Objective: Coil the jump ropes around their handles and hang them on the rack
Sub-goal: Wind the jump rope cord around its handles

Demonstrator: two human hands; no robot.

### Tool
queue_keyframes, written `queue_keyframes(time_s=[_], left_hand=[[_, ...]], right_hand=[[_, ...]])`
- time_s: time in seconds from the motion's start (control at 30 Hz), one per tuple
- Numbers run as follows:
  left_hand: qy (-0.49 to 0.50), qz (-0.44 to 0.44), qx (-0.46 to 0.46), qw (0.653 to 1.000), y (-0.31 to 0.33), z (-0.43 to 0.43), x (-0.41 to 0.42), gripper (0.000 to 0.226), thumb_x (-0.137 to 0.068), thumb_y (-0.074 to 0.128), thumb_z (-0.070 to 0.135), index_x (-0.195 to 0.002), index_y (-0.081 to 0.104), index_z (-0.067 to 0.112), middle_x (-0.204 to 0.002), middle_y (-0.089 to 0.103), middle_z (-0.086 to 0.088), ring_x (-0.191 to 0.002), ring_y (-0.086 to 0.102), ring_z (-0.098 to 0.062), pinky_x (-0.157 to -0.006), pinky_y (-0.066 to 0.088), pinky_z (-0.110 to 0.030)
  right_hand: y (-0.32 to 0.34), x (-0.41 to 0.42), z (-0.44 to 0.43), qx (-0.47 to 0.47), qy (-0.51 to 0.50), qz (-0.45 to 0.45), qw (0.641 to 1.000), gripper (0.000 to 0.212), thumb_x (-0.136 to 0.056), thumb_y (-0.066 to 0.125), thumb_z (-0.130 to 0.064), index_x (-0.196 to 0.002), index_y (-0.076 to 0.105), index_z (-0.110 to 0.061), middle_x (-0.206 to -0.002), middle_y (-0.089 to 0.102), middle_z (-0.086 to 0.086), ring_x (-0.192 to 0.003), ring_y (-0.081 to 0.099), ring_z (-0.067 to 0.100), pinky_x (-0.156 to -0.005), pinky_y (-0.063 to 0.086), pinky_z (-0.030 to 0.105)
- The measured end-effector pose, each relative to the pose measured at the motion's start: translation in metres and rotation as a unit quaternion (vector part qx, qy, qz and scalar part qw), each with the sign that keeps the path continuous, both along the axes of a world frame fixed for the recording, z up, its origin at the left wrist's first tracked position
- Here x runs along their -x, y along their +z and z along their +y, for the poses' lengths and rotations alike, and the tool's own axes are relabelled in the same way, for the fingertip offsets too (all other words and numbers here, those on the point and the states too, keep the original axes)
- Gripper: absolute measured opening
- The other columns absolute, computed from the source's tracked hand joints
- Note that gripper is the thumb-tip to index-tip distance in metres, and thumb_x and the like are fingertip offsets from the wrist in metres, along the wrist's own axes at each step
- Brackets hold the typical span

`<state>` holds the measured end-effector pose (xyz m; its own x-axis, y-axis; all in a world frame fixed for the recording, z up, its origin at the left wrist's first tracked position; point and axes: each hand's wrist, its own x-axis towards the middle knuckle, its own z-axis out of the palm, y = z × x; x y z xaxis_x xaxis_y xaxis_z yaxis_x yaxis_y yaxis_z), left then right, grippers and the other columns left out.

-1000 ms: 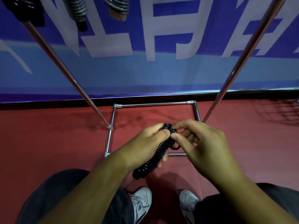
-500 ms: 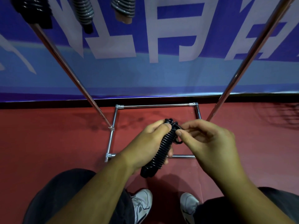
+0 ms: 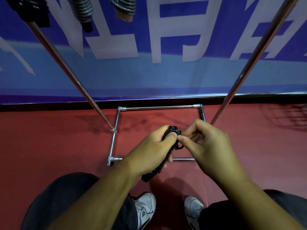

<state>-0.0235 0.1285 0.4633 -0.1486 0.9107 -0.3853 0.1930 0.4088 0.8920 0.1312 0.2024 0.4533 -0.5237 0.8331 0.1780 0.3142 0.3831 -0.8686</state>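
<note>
Jump rope (image 3: 163,161) coiled, gripped by left hand (image 3: 152,151); right hand (image 3: 208,145) pinching end.

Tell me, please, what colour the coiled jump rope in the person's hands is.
Black all over; the head view shows the coiled jump rope clearly.

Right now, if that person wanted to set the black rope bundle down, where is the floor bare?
Bare red floor lies left of the rack's left pole, and more right of the right pole. Inside the base frame the far half is bare too. Crowded: by the shoes, and at top left, where coiled ropes hang.
</note>
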Motion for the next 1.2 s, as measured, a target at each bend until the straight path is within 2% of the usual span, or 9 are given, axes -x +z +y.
queue_keyframes(time_s=[0.13,0.23,0.33,0.43,0.6,0.8,1.0,1.1,1.2], left_hand=[[0.007,-0.003,0.014,1.000,-0.003,0.001,0.000,0.019,-0.106,0.042,0.040,-0.104,0.060,0.037,-0.067,0.067,-0.004,-0.056,0.061,-0.020,-0.057,0.050,-0.033],[-0.004,0.013,0.019,1.000,-0.004,0.001,0.002,0.018,-0.106,0.043,0.039,-0.105,0.060,0.034,-0.067,0.066,-0.004,-0.058,0.059,-0.020,-0.060,0.050,-0.036],[0.011,-0.019,0.025,0.999,-0.002,0.002,0.003,0.019,-0.107,0.043,0.036,-0.104,0.060,0.030,-0.066,0.066,-0.004,-0.055,0.059,-0.019,-0.054,0.049,-0.029],[0.039,-0.075,0.023,0.996,-0.002,0.003,0.004,0.022,-0.108,0.041,0.034,-0.105,0.062,0.027,-0.070,0.065,-0.014,-0.057,0.057,-0.027,-0.053,0.047,-0.030],[0.057,-0.117,0.015,0.991,0.000,0.004,0.003,0.024,-0.109,0.039,0.029,-0.103,0.060,0.019,-0.070,0.066,-0.012,-0.052,0.055,-0.027,-0.050,0.047,-0.030],[0.056,-0.130,0.020,0.990,0.000,0.004,0.002,0.024,-0.108,0.040,0.030,-0.099,0.061,0.023,-0.068,0.063,-0.017,-0.054,0.055,-0.028,-0.051,0.048,-0.030],[0.036,-0.092,0.015,0.995,0.001,0.001,-0.005,0.021,-0.109,0.041,0.028,-0.100,0.060,0.023,-0.061,0.065,-0.003,-0.050,0.058,-0.021,-0.049,0.048,-0.029],[0.032,-0.048,0.004,0.998,0.000,0.000,-0.005,0.020,-0.108,0.041,0.030,-0.101,0.060,0.029,-0.062,0.065,-0.003,-0.054,0.058,-0.025,-0.051,0.048,-0.029],[0.012,-0.010,0.004,1.000,0.000,0.002,-0.003,0.018,-0.107,0.043,0.033,-0.102,0.060,0.032,-0.063,0.065,0.004,-0.054,0.059,-0.017,-0.053,0.050,-0.031]], right_hand=[[-0.001,-0.002,0.007,0.149,0.037,0.043,0.987,0.021,-0.091,0.074,-0.009,-0.100,0.064,-0.025,-0.072,0.067,-0.004,-0.071,0.066,0.023,-0.068,0.052,0.028],[-0.001,-0.005,0.007,0.198,0.049,0.051,0.978,0.021,-0.090,0.074,-0.004,-0.102,0.066,-0.019,-0.074,0.068,0.000,-0.072,0.066,0.022,-0.069,0.052,0.027],[0.002,-0.010,0.011,0.267,0.064,0.071,0.959,0.024,-0.086,0.077,-0.001,-0.104,0.065,-0.012,-0.084,0.073,0.004,-0.076,0.067,0.019,-0.073,0.054,0.025],[0.006,-0.013,0.015,0.244,0.064,0.054,0.966,0.015,-0.083,0.081,-0.009,-0.093,0.069,-0.010,-0.088,0.076,0.009,-0.075,0.068,0.018,-0.068,0.051,0.021],[0.004,-0.010,0.010,0.182,0.060,0.046,0.980,0.009,-0.084,0.081,-0.012,-0.078,0.073,-0.013,-0.077,0.073,0.008,-0.071,0.061,0.015,-0.067,0.049,0.020],[0.000,-0.005,0.004,0.122,0.031,0.056,0.990,0.015,-0.084,0.079,-0.006,-0.075,0.072,-0.016,-0.073,0.070,0.003,-0.071,0.064,0.020,-0.067,0.051,0.018],[0.001,-0.004,0.003,0.062,0.030,0.039,0.997,0.018,-0.086,0.079,-0.009,-0.076,0.072,-0.022,-0.073,0.069,-0.002,-0.069,0.065,0.015,-0.067,0.055,0.026],[0.000,-0.004,0.009,0.097,0.049,0.036,0.993,0.016,-0.087,0.078,-0.010,-0.079,0.070,-0.021,-0.074,0.070,-0.001,-0.072,0.063,0.019,-0.070,0.054,0.028],[0.001,-0.003,0.011,0.177,0.063,0.091,0.978,0.017,-0.092,0.071,-0.006,-0.098,0.069,-0.022,-0.077,0.064,-0.005,-0.075,0.061,0.022,-0.079,0.054,0.037]])
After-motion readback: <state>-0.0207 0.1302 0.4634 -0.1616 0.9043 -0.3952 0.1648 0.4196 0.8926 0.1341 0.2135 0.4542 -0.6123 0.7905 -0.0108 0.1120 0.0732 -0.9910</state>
